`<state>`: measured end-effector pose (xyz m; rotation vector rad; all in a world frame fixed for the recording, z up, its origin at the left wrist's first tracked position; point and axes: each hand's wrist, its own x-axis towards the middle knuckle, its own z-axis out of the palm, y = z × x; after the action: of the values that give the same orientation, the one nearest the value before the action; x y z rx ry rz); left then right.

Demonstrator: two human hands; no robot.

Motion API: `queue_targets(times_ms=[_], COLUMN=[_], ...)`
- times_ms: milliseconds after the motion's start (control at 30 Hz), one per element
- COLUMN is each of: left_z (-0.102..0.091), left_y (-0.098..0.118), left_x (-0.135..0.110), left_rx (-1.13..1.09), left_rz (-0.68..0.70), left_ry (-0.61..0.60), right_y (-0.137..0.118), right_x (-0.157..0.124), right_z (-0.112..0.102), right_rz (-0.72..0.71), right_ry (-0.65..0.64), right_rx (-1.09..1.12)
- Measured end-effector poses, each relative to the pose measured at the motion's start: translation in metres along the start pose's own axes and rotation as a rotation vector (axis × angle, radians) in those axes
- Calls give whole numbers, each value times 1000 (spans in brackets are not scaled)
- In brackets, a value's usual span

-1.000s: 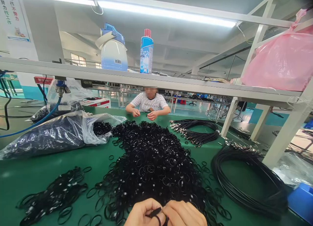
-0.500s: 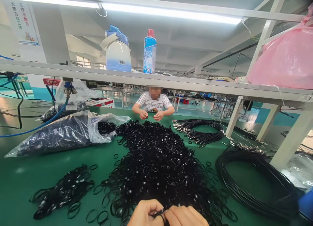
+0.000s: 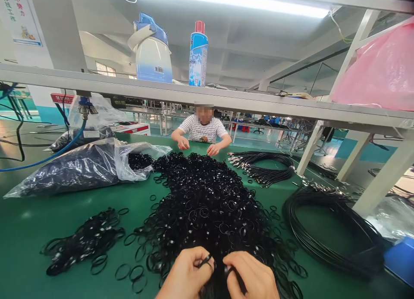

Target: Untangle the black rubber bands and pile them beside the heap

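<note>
A large heap of thin black rings spreads over the green table, and both hands are over its near end. My left hand is closed, with a black ring pinched between thumb and fingers. A short gap to the right, my right hand curls its fingers around a piece of black ring, partly hidden by the fingers. A smaller pile of black rings lies to the left, with several loose rings between it and the heap.
A clear plastic bag of black rings lies left. Coiled black cables and a bundle lie right. A shelf crosses above, carrying a jug and a spray can. Opposite, a person reaches toward the heap.
My hands have moved apart and slightly up in view; they were together at a black ring before. The view has tilted slightly downward. The person opposite has moved their hands farther apart.
</note>
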<state>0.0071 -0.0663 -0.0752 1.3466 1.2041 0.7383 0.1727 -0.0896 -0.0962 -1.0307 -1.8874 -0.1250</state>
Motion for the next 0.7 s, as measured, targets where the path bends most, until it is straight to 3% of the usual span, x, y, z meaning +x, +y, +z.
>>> queue_targets(times_ms=[67, 167, 267, 433, 600, 700], left_z=[1, -1, -4, -9, -11, -9], left_y=[-3, -1, 6, 12, 1, -5], left_x=[2, 2, -1, -5, -5, -8], left_rx=[-131, -158, -10, 316, 450, 592], left_rz=[-52, -15, 50, 284, 351, 383], left_ry=[-44, -56, -24, 29, -18, 67], right_y=[-1, 0, 2, -1, -9, -7], right_x=[1, 3, 2, 5, 18, 24], right_z=[-5, -10, -12, -13, -21, -28], right_rz=[69, 82, 37, 36, -2, 50], right_ry=[-39, -60, -76, -192, -106, -97], right_rx=[28, 9, -15, 18, -25, 22])
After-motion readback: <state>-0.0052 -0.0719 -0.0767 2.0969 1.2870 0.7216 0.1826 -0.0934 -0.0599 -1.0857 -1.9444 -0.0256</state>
